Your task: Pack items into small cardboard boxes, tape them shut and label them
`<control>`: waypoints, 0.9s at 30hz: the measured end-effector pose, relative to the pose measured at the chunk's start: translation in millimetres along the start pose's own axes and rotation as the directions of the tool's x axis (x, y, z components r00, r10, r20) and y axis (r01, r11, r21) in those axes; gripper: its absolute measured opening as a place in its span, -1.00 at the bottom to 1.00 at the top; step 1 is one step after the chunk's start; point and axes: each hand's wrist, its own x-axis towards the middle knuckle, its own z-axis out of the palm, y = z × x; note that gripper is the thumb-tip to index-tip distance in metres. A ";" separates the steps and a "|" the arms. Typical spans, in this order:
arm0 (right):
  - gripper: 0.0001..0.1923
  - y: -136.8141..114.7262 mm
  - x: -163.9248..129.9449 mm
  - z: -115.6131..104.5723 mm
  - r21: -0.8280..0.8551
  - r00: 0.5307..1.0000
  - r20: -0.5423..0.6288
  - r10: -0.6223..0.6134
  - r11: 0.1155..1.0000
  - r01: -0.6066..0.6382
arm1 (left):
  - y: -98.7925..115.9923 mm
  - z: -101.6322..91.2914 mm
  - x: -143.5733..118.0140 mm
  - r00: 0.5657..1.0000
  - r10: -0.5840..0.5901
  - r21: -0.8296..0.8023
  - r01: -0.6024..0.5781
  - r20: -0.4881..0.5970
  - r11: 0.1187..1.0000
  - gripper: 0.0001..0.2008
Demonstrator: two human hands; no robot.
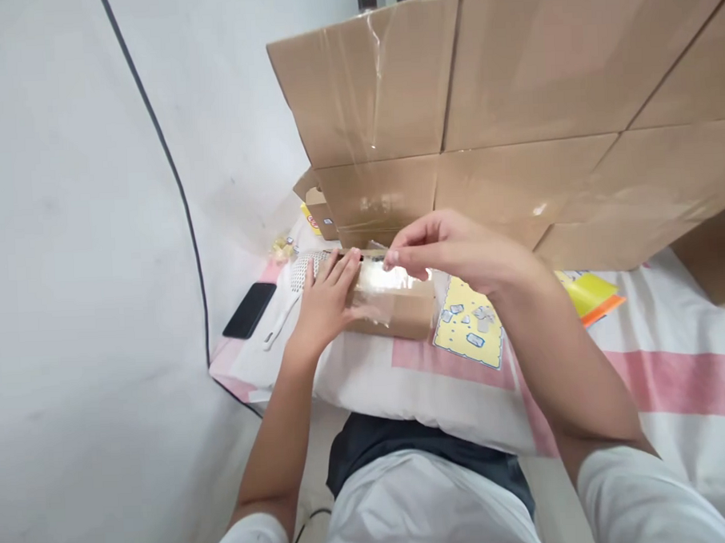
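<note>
Cardboard formed the box (409, 311) on the cloth (356, 376), the left hand (329, 295) resting on it, fingers spread; the right hand's (449, 250) fingertips pinched narrowly above, any hold unclear. Clear tape (378, 280) risked creasing if the box slid.

The left hand (329, 295) is resting palm-down, fingers (342, 267) spread; the right hand (449, 250) is hovering, fingers curled toward the thumb (407, 259).

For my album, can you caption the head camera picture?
Left hand on a small cardboard box, right hand by its shiny top.
</note>
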 end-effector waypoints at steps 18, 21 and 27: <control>-0.78 57.4 68.4 10.2 -0.087 0.928 0.046 0.370 0.927 -0.365 | 2.3 12.0 -13.9 0.993 -0.098 -0.143 0.087 -0.073 0.986 0.05; -0.87 65.9 70.8 11.7 -0.199 0.922 -0.020 0.387 0.902 -0.383 | 2.3 13.8 -12.5 0.990 -0.101 -0.149 0.086 -0.099 0.985 0.09; -0.90 71.1 73.3 13.8 -0.419 0.935 -0.072 0.346 0.841 -0.343 | 0.2 17.7 -17.0 0.989 0.012 -0.033 -0.017 -0.149 0.999 -0.41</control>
